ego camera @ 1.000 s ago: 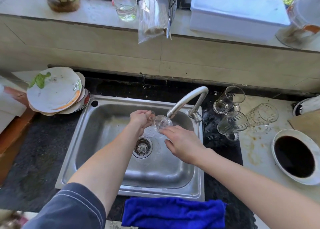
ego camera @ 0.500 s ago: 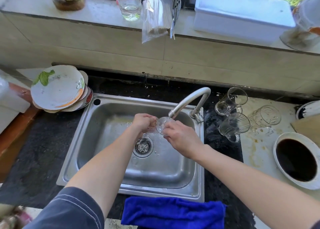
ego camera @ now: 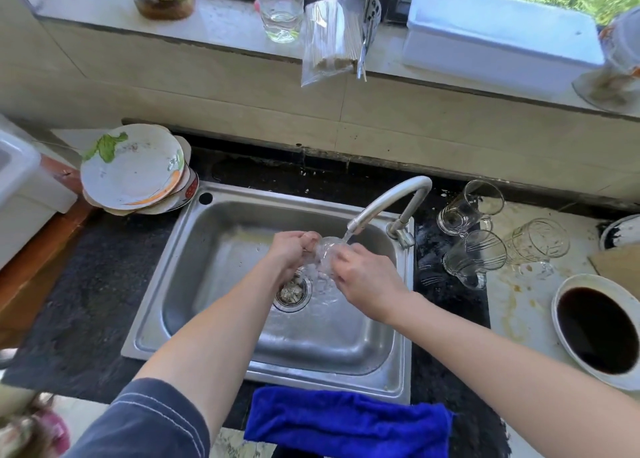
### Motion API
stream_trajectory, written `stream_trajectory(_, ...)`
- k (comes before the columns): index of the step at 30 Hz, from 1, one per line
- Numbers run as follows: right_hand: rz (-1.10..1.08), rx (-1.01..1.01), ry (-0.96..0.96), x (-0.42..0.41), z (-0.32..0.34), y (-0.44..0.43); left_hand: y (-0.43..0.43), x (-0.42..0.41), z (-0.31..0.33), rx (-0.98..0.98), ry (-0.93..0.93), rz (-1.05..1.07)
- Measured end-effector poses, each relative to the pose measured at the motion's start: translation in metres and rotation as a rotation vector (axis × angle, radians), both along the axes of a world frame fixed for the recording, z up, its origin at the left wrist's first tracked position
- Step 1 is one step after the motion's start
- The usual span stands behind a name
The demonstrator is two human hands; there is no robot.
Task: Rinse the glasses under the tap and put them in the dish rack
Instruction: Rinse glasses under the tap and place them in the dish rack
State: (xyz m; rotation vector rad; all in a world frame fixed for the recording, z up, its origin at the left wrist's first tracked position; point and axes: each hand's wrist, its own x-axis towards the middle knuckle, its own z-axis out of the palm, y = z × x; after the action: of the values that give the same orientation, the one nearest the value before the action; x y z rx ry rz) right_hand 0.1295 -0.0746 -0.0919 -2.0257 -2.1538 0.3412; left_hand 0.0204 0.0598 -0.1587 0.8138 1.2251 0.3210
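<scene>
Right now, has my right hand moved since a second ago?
Yes, slightly: the right hand has edged up and left, closer to the tap spout, and grips the glass.

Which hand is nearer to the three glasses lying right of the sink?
The right hand. It holds the glass under the tap, on the side toward the three glasses; the left hand grips that glass from the opposite side, farther away.
</scene>
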Motion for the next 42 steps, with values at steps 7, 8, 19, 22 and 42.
stream_trajectory(7,0.092,0.094,-0.047,0.003,-0.003,-0.011,0.009,-0.01,0.006,0.015,0.06,-0.08)
stream_trajectory(8,0.075,0.113,-0.038,0.001,-0.003,-0.008,0.007,-0.007,0.007,0.009,0.063,-0.1)
stream_trajectory(19,-0.209,0.021,0.294,-0.012,0.005,0.005,-0.014,-0.012,-0.006,-0.125,-0.1,0.153)
stream_trajectory(22,0.004,0.071,0.112,-0.006,0.005,-0.015,-0.005,-0.014,-0.007,-0.064,0.029,0.16)
stream_trajectory(42,-0.386,0.036,0.317,0.002,0.004,0.013,-0.027,-0.007,0.003,-0.221,-0.224,0.123)
